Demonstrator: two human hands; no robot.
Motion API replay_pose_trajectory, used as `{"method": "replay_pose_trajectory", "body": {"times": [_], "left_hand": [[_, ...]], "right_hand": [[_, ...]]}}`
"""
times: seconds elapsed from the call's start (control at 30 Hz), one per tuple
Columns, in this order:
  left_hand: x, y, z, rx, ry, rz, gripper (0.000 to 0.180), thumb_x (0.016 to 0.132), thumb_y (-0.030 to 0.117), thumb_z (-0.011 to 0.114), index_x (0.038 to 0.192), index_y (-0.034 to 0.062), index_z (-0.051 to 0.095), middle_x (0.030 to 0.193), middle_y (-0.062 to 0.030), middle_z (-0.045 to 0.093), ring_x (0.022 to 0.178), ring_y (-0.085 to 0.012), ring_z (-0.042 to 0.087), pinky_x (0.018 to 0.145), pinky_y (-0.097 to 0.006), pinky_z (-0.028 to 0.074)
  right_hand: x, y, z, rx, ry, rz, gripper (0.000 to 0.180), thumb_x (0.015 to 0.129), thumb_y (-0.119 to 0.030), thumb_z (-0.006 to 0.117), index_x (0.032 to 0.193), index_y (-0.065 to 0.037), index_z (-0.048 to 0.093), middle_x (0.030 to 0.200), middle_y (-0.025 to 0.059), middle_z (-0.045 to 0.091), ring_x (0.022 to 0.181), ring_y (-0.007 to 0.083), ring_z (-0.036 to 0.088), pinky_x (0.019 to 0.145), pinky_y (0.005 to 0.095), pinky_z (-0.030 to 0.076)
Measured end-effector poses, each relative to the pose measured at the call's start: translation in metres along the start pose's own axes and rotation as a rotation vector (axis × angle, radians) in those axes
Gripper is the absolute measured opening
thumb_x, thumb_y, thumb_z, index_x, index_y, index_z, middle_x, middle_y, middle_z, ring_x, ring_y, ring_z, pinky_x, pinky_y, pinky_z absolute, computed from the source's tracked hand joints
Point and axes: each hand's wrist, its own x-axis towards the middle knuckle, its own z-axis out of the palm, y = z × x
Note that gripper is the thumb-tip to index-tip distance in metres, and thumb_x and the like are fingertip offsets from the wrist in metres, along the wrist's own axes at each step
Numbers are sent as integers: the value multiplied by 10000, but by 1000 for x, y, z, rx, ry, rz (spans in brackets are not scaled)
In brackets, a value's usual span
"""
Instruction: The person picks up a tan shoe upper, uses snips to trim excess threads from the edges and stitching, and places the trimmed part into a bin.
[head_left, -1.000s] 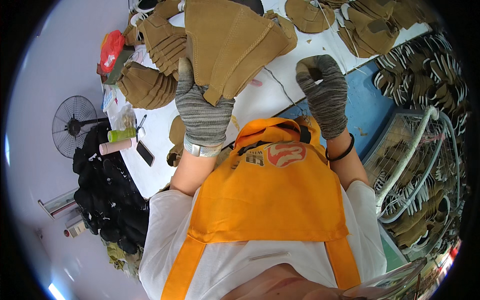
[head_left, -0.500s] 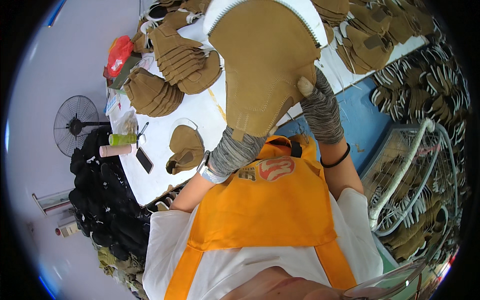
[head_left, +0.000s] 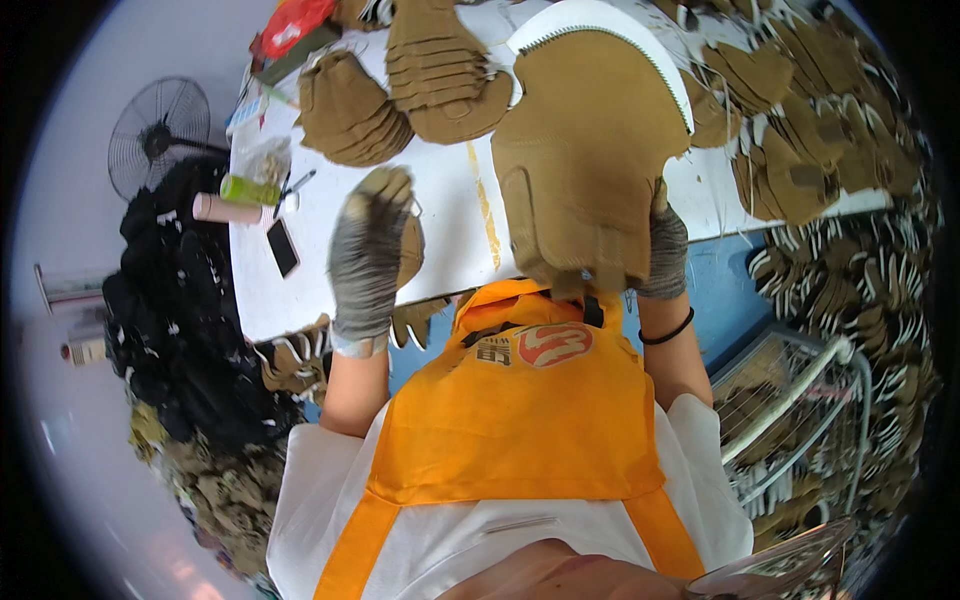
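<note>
Right hand (head_left: 662, 250) pinches lower edge of tan shoe-upper panel (head_left: 585, 170), held up. Left hand (head_left: 370, 250) loosely curled, possibly empty. Panel likely light, floppy; grip edges.

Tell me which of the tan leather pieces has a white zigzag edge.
The large tan piece held up by the right hand. A white zigzag trim runs along its top; the tan stacks on the table show none.
</note>
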Motion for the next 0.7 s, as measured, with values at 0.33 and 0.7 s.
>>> {"method": "replay_pose_trajectory", "body": {"times": [0.33, 0.7], "left_hand": [[-48, -17, -32, 481, 37, -225, 589, 884, 400, 606, 1289, -2, 456, 1154, -66, 556, 1033, -138, 519, 876, -278, 448], [-108, -66, -284, -412, 947, -296, 380, 978, 280, 386, 1247, 27, 473, 1143, -124, 566, 981, -240, 580, 853, -368, 530]], "right_hand": [[4, 92, 8, -205, -115, 515, 459, 969, -219, 455, 1388, -57, 362, 1375, 132, 432, 1221, 266, 471, 1026, 380, 408], [85, 278, 127, -837, -325, 729, 348, 863, -340, 650, 1058, -55, 607, 901, 50, 596, 755, 127, 577, 622, 245, 541]]}}
